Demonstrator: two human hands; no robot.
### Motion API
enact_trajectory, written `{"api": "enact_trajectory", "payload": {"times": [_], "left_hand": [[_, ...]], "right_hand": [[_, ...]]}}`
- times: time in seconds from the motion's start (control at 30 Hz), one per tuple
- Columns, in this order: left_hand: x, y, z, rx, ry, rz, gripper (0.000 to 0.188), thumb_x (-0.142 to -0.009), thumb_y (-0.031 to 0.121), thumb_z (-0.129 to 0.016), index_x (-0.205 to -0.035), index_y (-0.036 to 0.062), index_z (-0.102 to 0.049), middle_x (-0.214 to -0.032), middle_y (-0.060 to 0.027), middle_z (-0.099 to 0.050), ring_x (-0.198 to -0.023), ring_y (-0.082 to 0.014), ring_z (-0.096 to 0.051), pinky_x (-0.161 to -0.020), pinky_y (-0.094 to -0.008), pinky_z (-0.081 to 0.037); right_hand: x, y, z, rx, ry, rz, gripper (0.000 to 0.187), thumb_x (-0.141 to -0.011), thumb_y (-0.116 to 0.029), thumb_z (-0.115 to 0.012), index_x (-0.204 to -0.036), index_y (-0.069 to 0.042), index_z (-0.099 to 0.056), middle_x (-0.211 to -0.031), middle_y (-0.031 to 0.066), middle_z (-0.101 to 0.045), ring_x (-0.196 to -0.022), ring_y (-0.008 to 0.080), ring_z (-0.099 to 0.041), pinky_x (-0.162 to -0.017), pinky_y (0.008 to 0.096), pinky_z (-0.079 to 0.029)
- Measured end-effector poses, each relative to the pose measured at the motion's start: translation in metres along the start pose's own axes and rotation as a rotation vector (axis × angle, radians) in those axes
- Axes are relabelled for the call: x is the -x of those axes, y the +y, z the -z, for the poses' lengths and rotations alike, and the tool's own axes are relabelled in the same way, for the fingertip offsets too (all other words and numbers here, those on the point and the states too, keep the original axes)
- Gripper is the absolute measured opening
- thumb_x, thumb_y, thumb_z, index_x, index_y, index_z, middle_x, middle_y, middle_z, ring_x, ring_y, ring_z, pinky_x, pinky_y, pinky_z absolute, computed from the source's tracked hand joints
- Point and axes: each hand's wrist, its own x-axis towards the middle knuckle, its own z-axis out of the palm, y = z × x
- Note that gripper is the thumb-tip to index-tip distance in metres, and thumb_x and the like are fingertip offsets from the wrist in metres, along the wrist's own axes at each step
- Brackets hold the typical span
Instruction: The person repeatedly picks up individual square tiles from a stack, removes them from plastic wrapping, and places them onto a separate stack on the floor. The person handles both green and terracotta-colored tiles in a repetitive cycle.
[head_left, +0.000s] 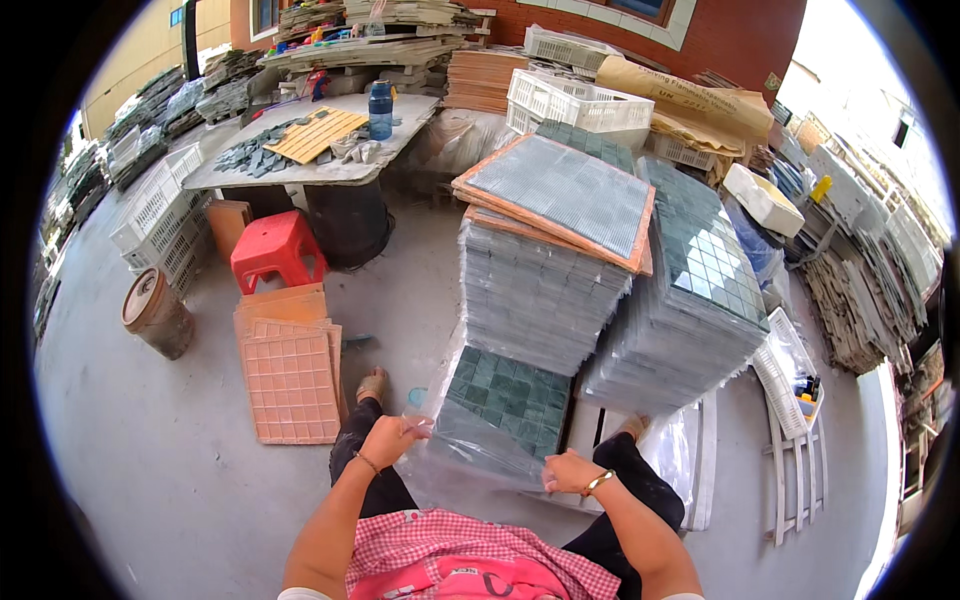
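Thing in hand: square sheet of dark green mosaic tiles in a clear plastic sleeve (pixel 497 412), lying tilted just in front of the person's knees, its far edge against the tall grey tile stack (pixel 535 290).
Left hand (pixel 390 438): grip pinching the loose plastic film at the sheet's near left corner.
Right hand (pixel 570 470): fingers curled on the near right edge; whether they pinch film or tile I cannot tell.
Handling, as I judge: heavy for its size, floppy between tiles, film slippery, tile edges chip. Hold under two opposite edges, not by the film alone.
Surroundings: pile of orange plastic grid trays (pixel 290 370) to the left on the concrete floor (pixel 160 450); red plastic stool (pixel 277 248) farther left.
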Motion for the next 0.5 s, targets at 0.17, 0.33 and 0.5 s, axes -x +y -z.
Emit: {"api": "enact_trajectory", "payload": {"times": [0.17, 0.33, 0.5], "left_hand": [[-0.014, -0.064, -0.014, 0.390, -0.344, 0.409, 0.020, -0.070, 0.011, -0.058, -0.080, -0.0064, -0.059, -0.065, -0.0078, -0.062, -0.062, -0.0130, -0.060, -0.055, -0.0222, -0.047], [-0.077, -0.127, -0.041, -0.023, 0.105, 0.177, 0.009, -0.064, 0.013, -0.058, -0.069, 0.0086, -0.064, -0.065, -0.0122, -0.060, -0.058, -0.0237, -0.059, -0.057, -0.0286, -0.047], [-0.134, -0.093, -0.064, -0.396, 0.233, 0.372, 0.012, -0.064, 0.010, -0.053, -0.064, 0.0134, -0.065, -0.072, -0.0141, -0.059, -0.070, -0.0297, -0.057, -0.065, -0.0347, -0.046]], "right_hand": [[-0.008, 0.024, 0.006, -0.849, -0.153, 0.056, 0.014, -0.072, -0.015, -0.054, -0.072, -0.001, -0.056, -0.060, 0.0083, -0.057, -0.057, 0.0184, -0.058, -0.052, 0.0286, -0.045], [-0.046, 0.064, 0.018, -0.848, 0.310, -0.353, 0.017, -0.073, -0.015, -0.057, -0.068, 0.001, -0.054, -0.055, 0.0045, -0.054, -0.046, 0.0109, -0.052, -0.046, 0.0240, -0.042], [-0.086, 0.121, -0.009, -0.871, 0.601, -0.549, 0.019, -0.071, -0.018, -0.059, -0.067, 0.000, -0.057, -0.055, 0.0040, -0.054, -0.044, 0.0106, -0.050, -0.042, 0.0252, -0.039]]}}
